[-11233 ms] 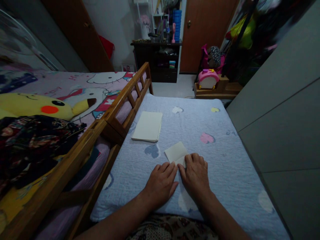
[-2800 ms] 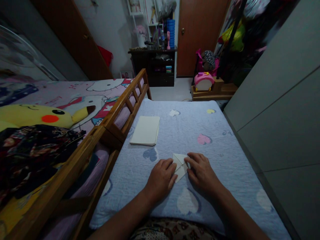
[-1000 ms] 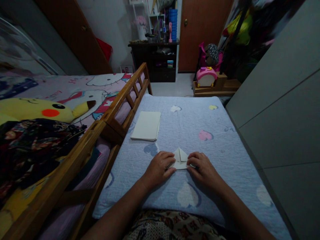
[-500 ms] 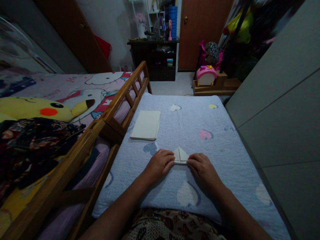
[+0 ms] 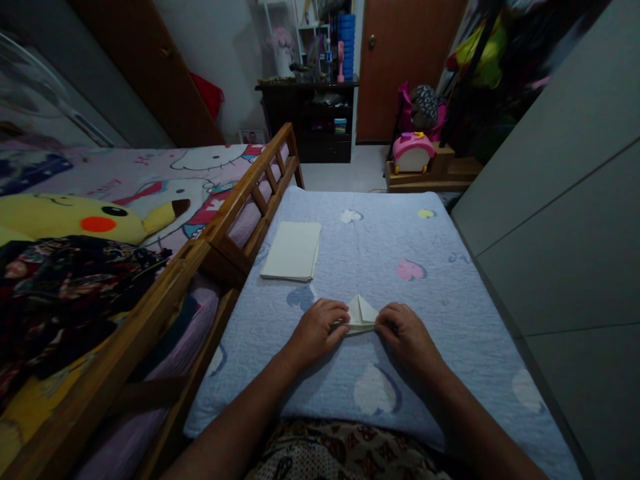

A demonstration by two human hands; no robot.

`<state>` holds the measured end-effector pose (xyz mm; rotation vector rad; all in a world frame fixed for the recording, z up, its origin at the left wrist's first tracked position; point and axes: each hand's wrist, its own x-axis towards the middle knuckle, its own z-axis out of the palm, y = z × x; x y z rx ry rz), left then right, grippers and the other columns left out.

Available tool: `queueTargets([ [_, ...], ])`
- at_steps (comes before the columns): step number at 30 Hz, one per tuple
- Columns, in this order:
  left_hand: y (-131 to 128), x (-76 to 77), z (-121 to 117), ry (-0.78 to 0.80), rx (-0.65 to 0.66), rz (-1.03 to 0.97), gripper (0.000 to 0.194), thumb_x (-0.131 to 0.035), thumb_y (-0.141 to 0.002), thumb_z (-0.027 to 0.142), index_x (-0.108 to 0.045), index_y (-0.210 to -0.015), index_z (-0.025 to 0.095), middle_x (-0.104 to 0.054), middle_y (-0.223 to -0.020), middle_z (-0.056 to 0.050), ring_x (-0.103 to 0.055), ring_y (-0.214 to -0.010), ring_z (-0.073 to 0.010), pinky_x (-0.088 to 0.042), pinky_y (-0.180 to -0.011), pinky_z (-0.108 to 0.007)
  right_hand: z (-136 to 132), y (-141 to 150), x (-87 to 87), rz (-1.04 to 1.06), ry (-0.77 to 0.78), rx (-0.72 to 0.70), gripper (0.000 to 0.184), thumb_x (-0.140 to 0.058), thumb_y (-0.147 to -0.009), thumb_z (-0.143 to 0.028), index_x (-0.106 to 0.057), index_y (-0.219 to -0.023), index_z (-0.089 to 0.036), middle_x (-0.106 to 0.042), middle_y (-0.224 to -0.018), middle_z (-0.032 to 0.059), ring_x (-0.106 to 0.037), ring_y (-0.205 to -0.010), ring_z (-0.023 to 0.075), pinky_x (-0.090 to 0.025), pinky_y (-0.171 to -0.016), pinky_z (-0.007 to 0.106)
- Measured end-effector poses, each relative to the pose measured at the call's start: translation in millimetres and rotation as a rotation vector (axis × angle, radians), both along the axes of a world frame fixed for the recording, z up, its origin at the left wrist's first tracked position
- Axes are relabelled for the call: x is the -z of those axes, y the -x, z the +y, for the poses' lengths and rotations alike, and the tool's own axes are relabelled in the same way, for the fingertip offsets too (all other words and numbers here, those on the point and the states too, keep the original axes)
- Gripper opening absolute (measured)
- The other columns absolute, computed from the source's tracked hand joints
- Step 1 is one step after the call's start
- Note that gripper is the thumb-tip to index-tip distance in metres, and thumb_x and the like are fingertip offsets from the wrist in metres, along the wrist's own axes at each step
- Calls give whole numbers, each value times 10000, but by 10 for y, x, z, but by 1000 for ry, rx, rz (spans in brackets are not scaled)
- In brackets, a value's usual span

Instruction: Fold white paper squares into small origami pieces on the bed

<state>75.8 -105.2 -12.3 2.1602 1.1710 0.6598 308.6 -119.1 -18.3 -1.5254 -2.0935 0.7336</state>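
A folded sheet of white paper [image 5: 362,312] lies on the blue bed cover between my hands, its peak pointing away from me and a flap along its near edge. My left hand [image 5: 320,328] pinches the left corner between thumb and fingers. On the opposite side, my right hand [image 5: 404,332] grips the right corner, fingertips curled in. Both corners are hidden under the fingers. Beyond my left hand rests a stack of white paper [image 5: 292,251], apart from both hands.
A light blue cover with hearts [image 5: 380,247] spreads under the paper. Along the left runs a wooden bed rail [image 5: 250,193], with a yellow plush toy [image 5: 75,220] behind it. A pale cabinet [image 5: 565,220] stands at the right. A dark shelf unit [image 5: 305,120] is at the back.
The near flap of the folded paper has opened slightly toward me, showing a wider strip below the peak. My right fingers have curled and risen a little; my left hand is nearly still.
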Motion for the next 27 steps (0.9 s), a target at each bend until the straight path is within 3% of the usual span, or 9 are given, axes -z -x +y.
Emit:
queueTargets([
  [8, -22, 37, -35, -92, -7, -3, 126, -605, -865, 95, -678, -873, 198, -704, -1066, -59, -609, -1011, -220, -505, -896, -401, -12, -12, -175, -76, 30, -74, 26, -648, -866, -219, -666, -862, -201, -650, -868, 45, -564, -823, 195, -399, -744, 319],
  [14, -53, 59, -75, -141, -26, 15, 125, -566, -886, 94, -648, -911, 184, -673, -1039, -68, -585, -993, -220, -489, -897, -389, -19, 72, -115, -185, -75, -77, 196, -710, -793, -137, -720, -952, -251, -650, -917, 42, -550, -849, 206, -366, -740, 323],
  [20, -68, 56, -151, -112, -156, 106, 94, -575, -911, 168, -656, -868, 187, -599, -903, -54, -521, -907, -223, -450, -821, -372, -46, 74, -18, -131, -124, -34, 124, -642, -870, -174, -743, -869, -246, -635, -888, 49, -535, -857, 206, -374, -768, 344],
  [27, -62, 10, -123, -39, -314, 201, 172, -564, -929, 267, -649, -798, 195, -597, -894, -50, -515, -902, -235, -415, -817, -389, 40, 75, -21, -120, 15, 53, 165, -591, -898, -199, -726, -804, -208, -653, -860, 65, -560, -849, 220, -397, -772, 349],
])
